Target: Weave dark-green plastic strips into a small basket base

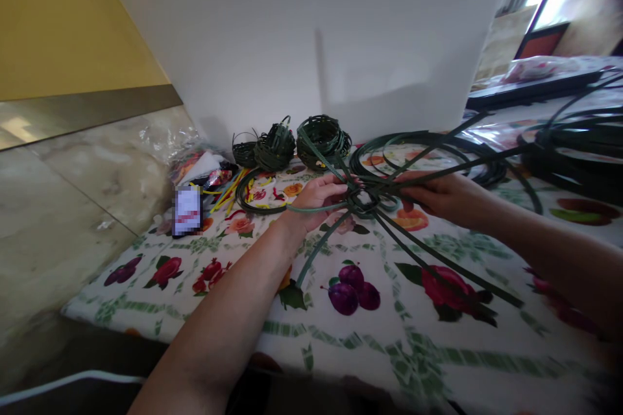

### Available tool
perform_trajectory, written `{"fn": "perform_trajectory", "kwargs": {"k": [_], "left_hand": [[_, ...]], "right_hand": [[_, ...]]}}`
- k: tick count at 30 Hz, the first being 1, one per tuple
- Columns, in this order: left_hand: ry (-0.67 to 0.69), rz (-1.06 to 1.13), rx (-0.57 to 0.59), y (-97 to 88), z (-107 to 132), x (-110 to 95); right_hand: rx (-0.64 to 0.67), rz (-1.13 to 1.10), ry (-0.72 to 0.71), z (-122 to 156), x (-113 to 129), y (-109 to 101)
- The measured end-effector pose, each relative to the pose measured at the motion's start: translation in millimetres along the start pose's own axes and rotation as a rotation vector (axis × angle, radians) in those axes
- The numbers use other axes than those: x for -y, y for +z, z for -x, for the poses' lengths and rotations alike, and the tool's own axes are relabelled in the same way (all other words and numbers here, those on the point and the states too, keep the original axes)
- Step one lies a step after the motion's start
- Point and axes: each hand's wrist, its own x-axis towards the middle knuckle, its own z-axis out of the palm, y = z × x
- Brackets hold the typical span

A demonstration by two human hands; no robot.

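Note:
A started weave of dark green strips (363,200) is held above the table, its long loose ends fanning out on all sides. My left hand (324,194) is closed on the left edge of its woven centre, thumb and fingers pinching the strips. From the right, my right hand (431,193) grips a bunch of the same strips close to the centre. Two strips slant down toward the front right, and one hangs to the lower left. The fingertips of my right hand are partly hidden behind the strips.
Small woven green baskets (321,139) stand by the white board (302,39). Coiled green strips (501,172) lie at the back right, with a larger coil (579,155) beyond. Yellow and red strips (231,191), plastic bags (195,159) and a blurred-out item (187,211) sit at left.

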Motion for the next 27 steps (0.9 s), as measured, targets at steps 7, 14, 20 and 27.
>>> {"fn": "perform_trajectory", "kwargs": {"k": [7,14,20,27], "left_hand": [[0.014,0.004,-0.016,-0.4,-2.2,2.7],[0.0,0.009,-0.03,0.7,-1.2,2.8],[-0.005,0.012,-0.039,1.3,-1.3,3.2],[-0.005,0.007,-0.074,3.2,-2.6,4.6]], "right_hand": [[0.004,0.016,-0.001,1.7,-4.9,0.4],[0.004,0.061,-0.015,-0.5,-4.4,0.5],[0.01,0.093,-0.025,-0.2,-1.5,0.0],[0.031,0.094,-0.015,-0.4,0.2,0.8]]}}
